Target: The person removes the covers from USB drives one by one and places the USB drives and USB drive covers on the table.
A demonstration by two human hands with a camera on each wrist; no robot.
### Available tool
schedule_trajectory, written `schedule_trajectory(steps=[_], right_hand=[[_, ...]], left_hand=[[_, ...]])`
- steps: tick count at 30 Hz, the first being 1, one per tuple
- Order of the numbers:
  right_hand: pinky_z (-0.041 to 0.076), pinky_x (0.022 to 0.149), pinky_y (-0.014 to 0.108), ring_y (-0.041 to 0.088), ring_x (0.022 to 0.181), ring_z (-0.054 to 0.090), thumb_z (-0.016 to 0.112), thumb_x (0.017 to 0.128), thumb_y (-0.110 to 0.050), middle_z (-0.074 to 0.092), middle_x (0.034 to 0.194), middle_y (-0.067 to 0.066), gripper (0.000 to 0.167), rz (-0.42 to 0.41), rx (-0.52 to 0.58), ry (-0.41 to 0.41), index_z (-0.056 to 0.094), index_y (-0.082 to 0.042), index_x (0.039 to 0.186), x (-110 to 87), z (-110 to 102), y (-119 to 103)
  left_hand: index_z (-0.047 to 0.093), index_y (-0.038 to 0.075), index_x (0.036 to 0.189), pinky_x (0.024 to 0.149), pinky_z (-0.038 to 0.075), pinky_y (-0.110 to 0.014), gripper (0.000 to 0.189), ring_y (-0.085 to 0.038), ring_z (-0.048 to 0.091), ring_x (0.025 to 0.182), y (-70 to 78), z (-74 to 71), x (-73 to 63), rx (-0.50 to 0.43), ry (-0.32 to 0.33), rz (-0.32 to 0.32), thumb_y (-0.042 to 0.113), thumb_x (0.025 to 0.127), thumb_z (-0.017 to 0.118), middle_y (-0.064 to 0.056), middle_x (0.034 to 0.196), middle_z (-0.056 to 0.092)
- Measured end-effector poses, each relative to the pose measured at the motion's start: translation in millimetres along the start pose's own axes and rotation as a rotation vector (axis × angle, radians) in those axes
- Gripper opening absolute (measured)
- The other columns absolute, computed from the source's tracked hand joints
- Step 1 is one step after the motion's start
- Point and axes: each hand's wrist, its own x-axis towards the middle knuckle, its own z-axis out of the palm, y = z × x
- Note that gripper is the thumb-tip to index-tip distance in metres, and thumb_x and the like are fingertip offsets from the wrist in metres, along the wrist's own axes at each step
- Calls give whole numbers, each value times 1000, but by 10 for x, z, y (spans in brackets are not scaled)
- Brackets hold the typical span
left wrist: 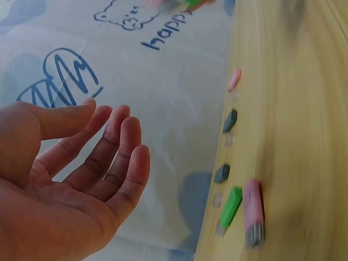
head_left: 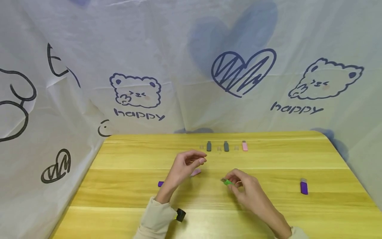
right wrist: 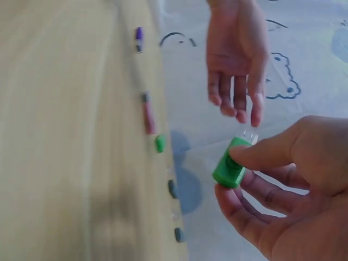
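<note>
Head view: green stick (head_left: 228, 182) sits right of and below frame centre, held up off the table (head_left: 119, 192) in the right hand (head_left: 246, 187); thumb and fingers clamped on its green body, one end poking out toward frame left; left hand (head_left: 185, 166) hangs below frame centre, fingers loosely curved, thumb apart from them, nothing in the grip; gap between it and the stick is plain here, though the right wrist view stacks the left fingertips almost onto the clear-looking end (right wrist: 248, 136); trust the head view on that.

Step looks like two-hand work on that end; can't tell if it's capped or bare plug; to do it well: keep the right pinch back on the body, end left free; bring left thumb and index onto the end's flat sides, square to the stick; work straight along its axis, no twist, no rocking; stay low so a dropped part can't bounce far.

Mind the left forearm: purple stick (head_left: 161, 183) pokes out beside that wrist, lower left of centre; pink stick (head_left: 195, 172) shows just under the hand; lift over, don't sweep; clear bits (head_left: 219, 148) among the dark grey sticks (head_left: 226, 146), just right of centre, look easy to knock.
</note>
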Motion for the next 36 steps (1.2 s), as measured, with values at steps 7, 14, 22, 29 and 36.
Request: schedule_trajectory(steps=[7,14,22,29,36], right_hand=[[60,77,29,14,85,70,78,85,9,73,97,0,26,4,34,133,74,-6,105,177,18,-90],[60,78,26,17,86,74,80,86,4,77,98,5,21,47,135,168,77,-4,105,280,15,-197],[60,74,25,19,85,75,80,87,0,77,97,9,18,95,231,179,78,-2,104,362,61,-305],[60,75,25,20,85,75,80,86,-2,77,97,10,18,89,279,166,78,-2,104,374,68,-332],[60,77,26,19,86,75,80,86,0,76,97,8,17,63,239,144,78,-3,102,367,54,-282]], left_hand=[[74,4,115,82,58,-30,17,-31,70,105,77,139,-4,-40,-30,3,11,101,67,-12,113,74],[71,-5,116,90,57,-31,21,-43,69,105,116,185,-19,-103,-49,25,8,100,68,-18,113,71],[72,-4,112,85,58,-32,19,-33,71,97,169,195,-23,-97,-14,27,7,97,72,-16,106,73],[77,0,104,76,57,-28,13,-18,71,85,154,193,-50,-93,53,-8,9,94,76,-12,102,75],[78,-1,101,71,56,-26,12,-32,71,86,144,180,-48,-129,95,-47,8,92,78,-12,95,75]])
